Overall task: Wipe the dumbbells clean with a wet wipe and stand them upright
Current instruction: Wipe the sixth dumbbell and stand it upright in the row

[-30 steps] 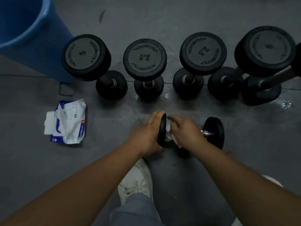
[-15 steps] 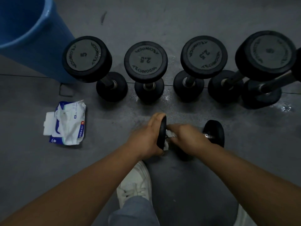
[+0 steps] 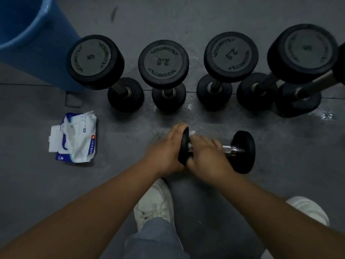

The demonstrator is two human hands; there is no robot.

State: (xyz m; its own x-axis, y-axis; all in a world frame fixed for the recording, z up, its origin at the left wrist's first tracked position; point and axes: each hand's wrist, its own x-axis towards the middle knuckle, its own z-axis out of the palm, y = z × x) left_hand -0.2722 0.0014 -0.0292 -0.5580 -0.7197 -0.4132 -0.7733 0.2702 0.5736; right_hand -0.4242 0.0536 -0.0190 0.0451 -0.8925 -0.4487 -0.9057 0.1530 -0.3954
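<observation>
We list, on the grey floor (image 3: 280, 193):

1. Small dumbbell (image 3: 243, 152), lying on its side near the floor's middle, chrome handle running left to right.
2. Left hand (image 3: 164, 152), clenched round the dumbbell's left head, fingers curled over its rim.
3. Right hand (image 3: 207, 157), blurred, wrapped over the handle just beside that head and clutching a white wet wipe (image 3: 192, 134), which we see only in part above the knuckles.
4. Row of standing dumbbells towards the far edge, all upright: one marked 5 (image 3: 91, 60), two marked 2.5 (image 3: 163, 62) (image 3: 231, 54), and a larger one (image 3: 306, 51) whose marking we cannot read. A fifth dumbbell (image 3: 298, 103), cut off at the right edge, stands just beside it.
5. Wet-wipe pack (image 3: 78, 139), flap open, lying left of the hands and well apart from them.
6. Blue bucket (image 3: 28, 34) in the far left corner.
7. White shoes (image 3: 155, 202) (image 3: 308, 212) at the near edge.
</observation>
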